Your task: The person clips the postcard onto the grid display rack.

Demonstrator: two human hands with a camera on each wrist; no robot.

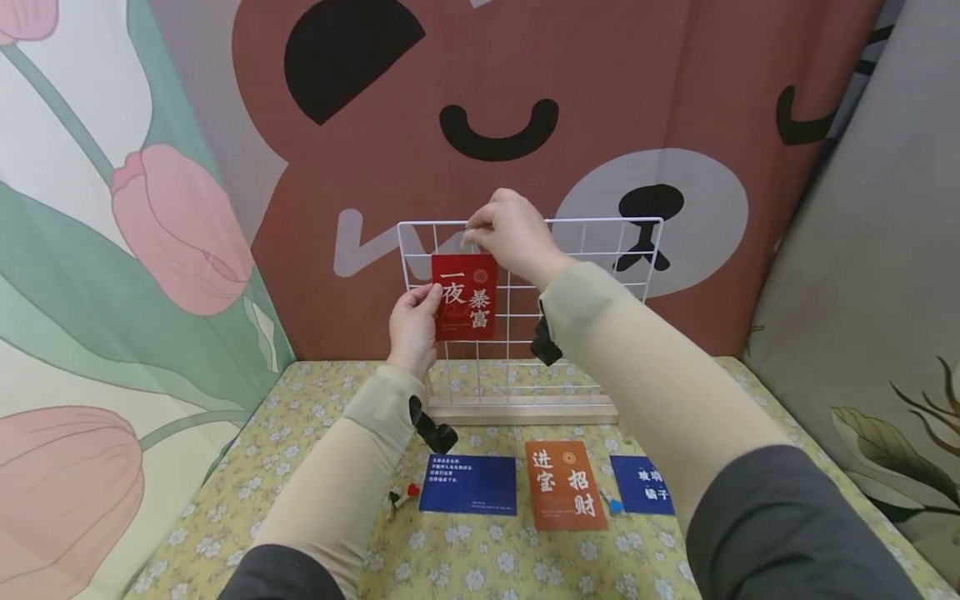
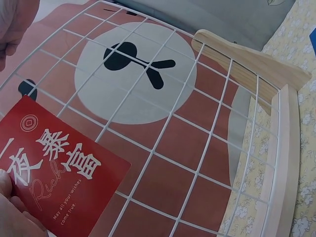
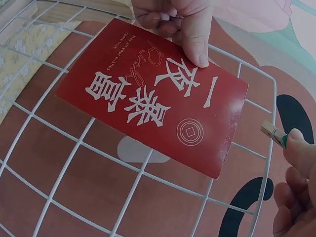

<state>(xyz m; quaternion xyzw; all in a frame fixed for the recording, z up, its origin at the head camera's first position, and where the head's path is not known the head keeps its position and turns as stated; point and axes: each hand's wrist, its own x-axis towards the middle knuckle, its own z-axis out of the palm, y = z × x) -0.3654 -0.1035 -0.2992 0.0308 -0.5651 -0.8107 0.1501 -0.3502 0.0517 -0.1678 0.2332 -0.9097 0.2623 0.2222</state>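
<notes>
My left hand (image 1: 414, 329) pinches the left edge of a red card (image 1: 467, 312) with white characters, the thumb lying on its front. The card is upright before a white wire grid panel (image 1: 600, 220), near the upper left. Above the card's top edge, my right hand (image 1: 519, 237) pinches a small wooden clothespin (image 3: 271, 132) with a bit of green on it. In the right wrist view the clothespin is apart from the card, close to the grid's top wire. The left hand's other fingers are partly hidden behind the card.
The grid stands in a wooden base (image 1: 525, 415) on a flowered cloth (image 1: 487, 558). In front lie a blue card (image 1: 468, 487), an orange card (image 1: 567, 500) and another blue card (image 1: 637, 483), partly hidden by my right arm. Small clips (image 1: 405, 495) lie beside the left blue card.
</notes>
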